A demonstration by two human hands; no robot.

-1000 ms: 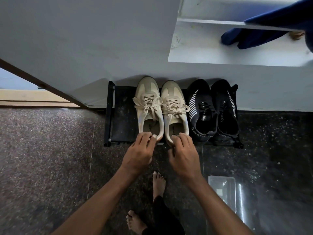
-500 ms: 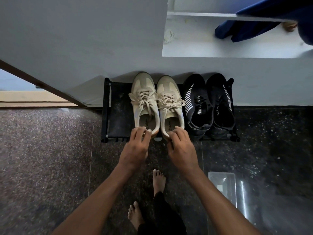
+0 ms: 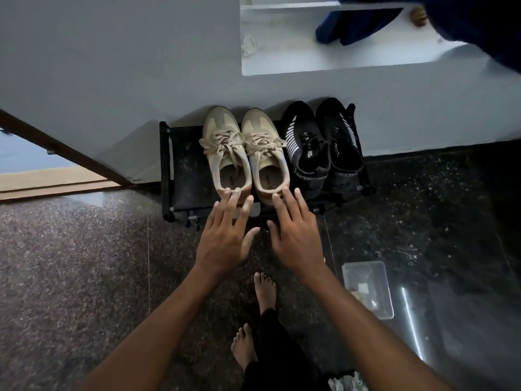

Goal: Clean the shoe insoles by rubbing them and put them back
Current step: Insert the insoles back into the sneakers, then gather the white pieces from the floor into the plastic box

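Two beige laced sneakers stand side by side on a low black shoe rack [image 3: 180, 179] against the wall, the left sneaker [image 3: 225, 148] and the right sneaker [image 3: 265, 153], heels toward me. Pale insoles show inside both openings. My left hand [image 3: 225, 235] is spread flat, its fingertips just at the left sneaker's heel. My right hand [image 3: 296, 235] is also spread, fingertips at the right sneaker's heel. Neither hand holds anything.
A pair of black sport shoes [image 3: 321, 145] sits on the rack to the right of the sneakers. A clear plastic box [image 3: 366, 289] lies on the dark speckled floor at lower right. My bare feet [image 3: 263, 289] stand below the hands. A blue cloth [image 3: 358, 24] hangs over a white shelf.
Both hands gripped the sneakers' heels before; now the fingers have straightened, let go and drawn slightly back. The sneakers stay on the rack.
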